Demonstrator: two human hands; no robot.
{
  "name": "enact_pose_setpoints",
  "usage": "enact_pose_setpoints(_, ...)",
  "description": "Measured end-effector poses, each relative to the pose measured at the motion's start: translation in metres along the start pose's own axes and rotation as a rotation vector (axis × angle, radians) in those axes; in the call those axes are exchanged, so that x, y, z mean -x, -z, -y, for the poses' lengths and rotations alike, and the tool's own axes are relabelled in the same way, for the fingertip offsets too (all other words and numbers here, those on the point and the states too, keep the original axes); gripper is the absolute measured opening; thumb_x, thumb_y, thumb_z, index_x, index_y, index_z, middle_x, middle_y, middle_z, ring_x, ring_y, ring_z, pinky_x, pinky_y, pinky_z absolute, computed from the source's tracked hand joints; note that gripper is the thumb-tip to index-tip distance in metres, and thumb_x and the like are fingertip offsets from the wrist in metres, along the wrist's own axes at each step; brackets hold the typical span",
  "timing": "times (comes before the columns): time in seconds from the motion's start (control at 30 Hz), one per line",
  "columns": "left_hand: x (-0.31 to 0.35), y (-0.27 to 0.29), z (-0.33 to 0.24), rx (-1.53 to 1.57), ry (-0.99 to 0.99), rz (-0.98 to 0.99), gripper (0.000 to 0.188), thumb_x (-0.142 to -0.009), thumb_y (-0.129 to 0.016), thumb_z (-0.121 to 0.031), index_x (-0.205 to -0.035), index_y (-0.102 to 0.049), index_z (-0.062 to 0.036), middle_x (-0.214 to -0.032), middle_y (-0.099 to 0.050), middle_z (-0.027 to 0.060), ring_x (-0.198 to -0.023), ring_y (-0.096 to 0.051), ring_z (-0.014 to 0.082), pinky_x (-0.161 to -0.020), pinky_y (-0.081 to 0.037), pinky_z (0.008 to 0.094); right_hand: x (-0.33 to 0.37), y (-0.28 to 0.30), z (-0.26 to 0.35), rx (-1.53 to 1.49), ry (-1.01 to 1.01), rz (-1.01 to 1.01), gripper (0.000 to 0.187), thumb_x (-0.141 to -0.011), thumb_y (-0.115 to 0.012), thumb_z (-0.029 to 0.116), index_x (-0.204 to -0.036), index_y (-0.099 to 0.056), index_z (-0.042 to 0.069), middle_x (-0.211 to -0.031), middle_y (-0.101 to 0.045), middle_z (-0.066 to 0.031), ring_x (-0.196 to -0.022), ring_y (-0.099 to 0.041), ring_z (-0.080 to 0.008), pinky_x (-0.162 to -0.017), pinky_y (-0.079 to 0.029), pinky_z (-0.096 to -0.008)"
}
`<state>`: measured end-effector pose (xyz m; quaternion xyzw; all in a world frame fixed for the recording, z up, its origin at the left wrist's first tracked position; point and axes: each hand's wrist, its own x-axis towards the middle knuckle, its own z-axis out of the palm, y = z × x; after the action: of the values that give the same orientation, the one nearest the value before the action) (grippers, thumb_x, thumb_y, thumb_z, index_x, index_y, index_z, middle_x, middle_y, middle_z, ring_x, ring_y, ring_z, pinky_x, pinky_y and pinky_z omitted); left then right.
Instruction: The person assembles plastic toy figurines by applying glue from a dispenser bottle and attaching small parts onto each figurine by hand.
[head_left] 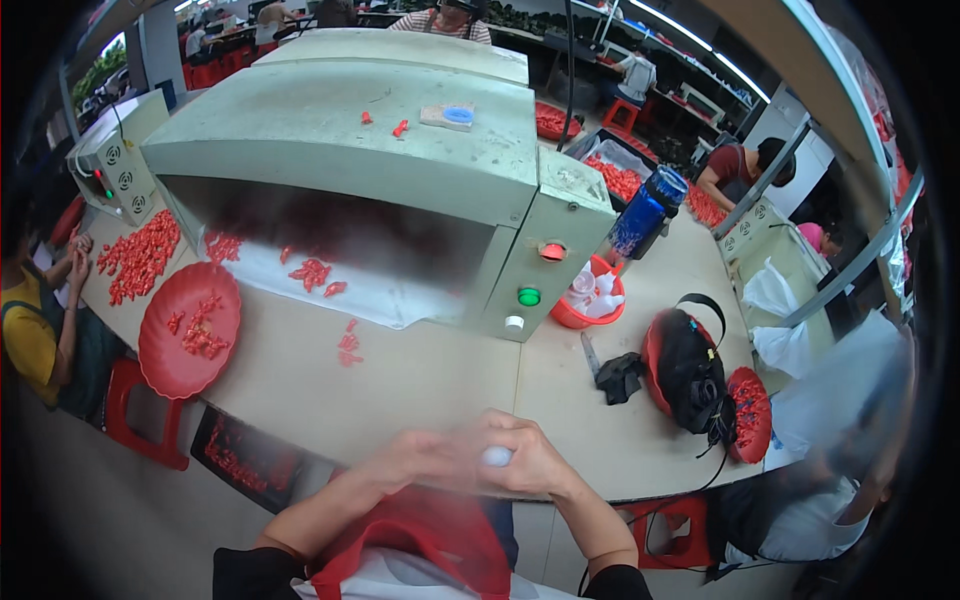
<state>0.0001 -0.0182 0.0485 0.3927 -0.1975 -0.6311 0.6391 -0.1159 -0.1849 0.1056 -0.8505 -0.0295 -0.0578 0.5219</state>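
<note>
Both my hands meet at the near edge of the beige table (420,385), just above my red apron. My right hand (530,460) is closed around a small white round object (497,457). Blurred by motion, my left hand (415,460) presses against the right one, its fingers curled toward the same object. Whether the left hand grips it I cannot tell. Ahead stands a pale green tunnel machine (400,150) with small red pieces (312,272) on its white belt.
A red plate (190,330) with red pieces hangs over the left table edge. A person in yellow sits at far left. Right of the machine are a red basket (590,300), a blue bottle (648,212), a black and red bag (690,370) and black gloves (618,378).
</note>
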Motion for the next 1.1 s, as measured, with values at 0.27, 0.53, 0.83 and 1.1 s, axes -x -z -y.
enact_pose_setpoints(0.27, -0.004, 0.003, 0.015, 0.016, 0.029, 0.032, 0.023, -0.081, -0.063, -0.009, -0.101, -0.060, 0.0012, -0.090, -0.064, 0.0088, -0.078, -0.062, 0.0147, -0.070, -0.050, 0.0241, 0.018, -0.014, -0.025, -0.028, -0.038, -0.049, 0.014, -0.072, -0.069, 0.009, -0.085, -0.065, 0.008, -0.087, -0.057, -0.0048, -0.080, -0.059, -0.0194, -0.071, -0.048, -0.0285)
enact_pose_setpoints(0.53, -0.015, 0.002, 0.021, -0.022, 0.076, -0.104, 0.030, -0.080, -0.061, -0.007, -0.107, -0.057, 0.0050, -0.093, -0.062, 0.0109, -0.076, -0.059, 0.0167, -0.069, -0.048, 0.0262, 0.036, 0.016, -0.041, 0.031, -0.078, -0.496, 0.010, -0.071, -0.066, 0.007, -0.081, -0.065, 0.007, -0.082, -0.060, -0.0072, -0.075, -0.060, -0.0227, -0.070, -0.048, -0.0303)
enact_pose_setpoints(0.83, -0.030, 0.012, 0.028, 0.067, -0.039, -0.110, 0.029, -0.079, -0.059, -0.005, -0.105, -0.057, 0.0063, -0.093, -0.062, 0.0155, -0.073, -0.060, 0.0205, -0.061, -0.050, 0.0261, 0.034, 0.021, -0.143, 0.439, -0.244, -0.780, 0.025, -0.074, -0.067, 0.016, -0.098, -0.063, 0.012, -0.094, -0.058, -0.0077, -0.083, -0.060, -0.0281, -0.071, -0.049, -0.0369)
enact_pose_setpoints(1.1, -0.024, -0.007, 0.022, -0.228, -0.119, -0.221, 0.027, -0.079, -0.061, 0.001, -0.106, -0.056, 0.0028, -0.093, -0.061, 0.0082, -0.079, -0.060, 0.0116, -0.074, -0.050, 0.0237, 0.035, 0.027, -0.090, 0.386, -0.198, -0.874, 0.021, -0.069, -0.069, 0.010, -0.089, -0.064, 0.012, -0.091, -0.060, -0.0091, -0.083, -0.061, -0.0260, -0.072, -0.050, -0.0344)
